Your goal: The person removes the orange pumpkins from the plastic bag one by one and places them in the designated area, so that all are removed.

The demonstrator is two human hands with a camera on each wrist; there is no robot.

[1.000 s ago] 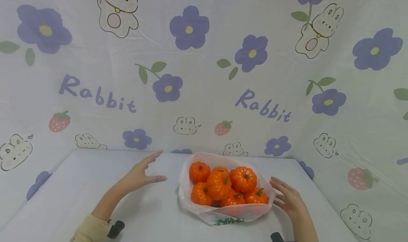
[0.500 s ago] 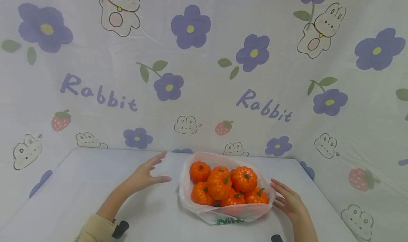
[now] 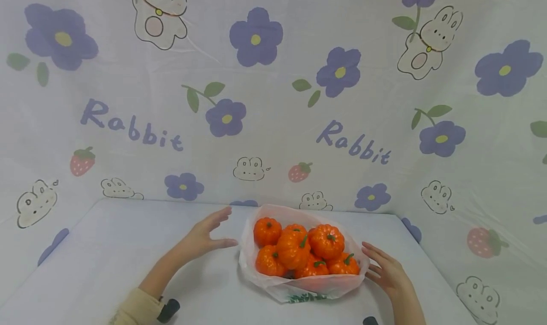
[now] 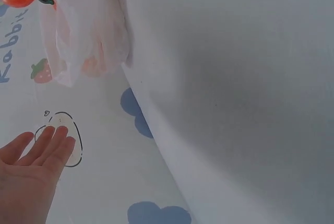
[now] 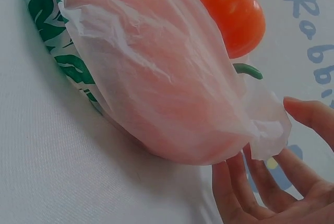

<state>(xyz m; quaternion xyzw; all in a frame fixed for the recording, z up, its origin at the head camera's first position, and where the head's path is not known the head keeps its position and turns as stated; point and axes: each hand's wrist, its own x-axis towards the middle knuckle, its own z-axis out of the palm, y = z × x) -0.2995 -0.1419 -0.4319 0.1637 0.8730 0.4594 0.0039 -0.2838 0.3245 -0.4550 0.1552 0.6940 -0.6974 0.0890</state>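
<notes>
Several small orange pumpkins [image 3: 294, 250] with green stems lie heaped in a translucent white plastic bag [image 3: 337, 285], its mouth spread wide. Left of the bag, my left hand [image 3: 198, 238] hovers with thumb and fingers apart, holding nothing; the left wrist view shows the same hand [image 4: 34, 179] clear of the bag. At the bag's right end is my right hand [image 3: 388, 270]. In the right wrist view its fingers reach under and behind the bag's edge [image 5: 269, 130], the thumb on the near side; whether they press on it I cannot tell.
A white table [image 3: 209, 291] carries the bag. Behind and beside it hangs a pale cloth [image 3: 273, 92] printed with rabbits, purple flowers and strawberries. Green leaf print [image 5: 73, 67] covers part of the bag's underside.
My left hand has moved right, closer to the bag. The right hand has barely moved, and the bag and pumpkins stay put.
</notes>
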